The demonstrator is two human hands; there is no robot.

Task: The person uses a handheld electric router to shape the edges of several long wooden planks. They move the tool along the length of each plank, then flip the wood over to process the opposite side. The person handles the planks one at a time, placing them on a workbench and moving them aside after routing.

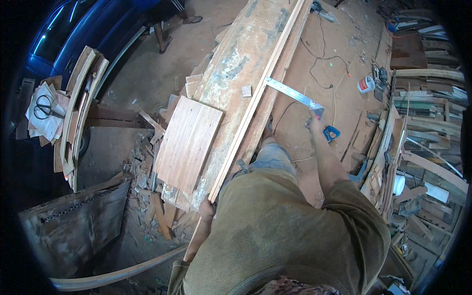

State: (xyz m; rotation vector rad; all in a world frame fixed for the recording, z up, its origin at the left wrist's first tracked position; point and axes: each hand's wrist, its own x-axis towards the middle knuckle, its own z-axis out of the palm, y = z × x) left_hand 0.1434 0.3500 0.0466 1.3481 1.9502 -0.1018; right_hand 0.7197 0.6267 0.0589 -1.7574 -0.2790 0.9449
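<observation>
A long, narrow wooden strip (257, 97) runs lengthwise along the right part of a worn, stained workbench plank (231, 64). My left hand (207, 209) is closed round the strip near its close end, beside my body. In my right hand (315, 122) is a metal carpenter's square (294, 95), held at its corner end; the tip of its blade meets the strip. Just right of that hand shows a blue D-shaped tool handle (331, 132). Left of the strip lie a flat wooden panel (189, 142) and a small wood block (247, 91).
Wood offcuts (160, 209) are heaped left of the bench. Scissors (46, 108) rest on papers near curved boards (81, 98). A blue car (73, 39) and another person's feet (166, 44) are beyond. Cords (319, 58), a white bucket (366, 84) and stacked timber (427, 123) occupy the right.
</observation>
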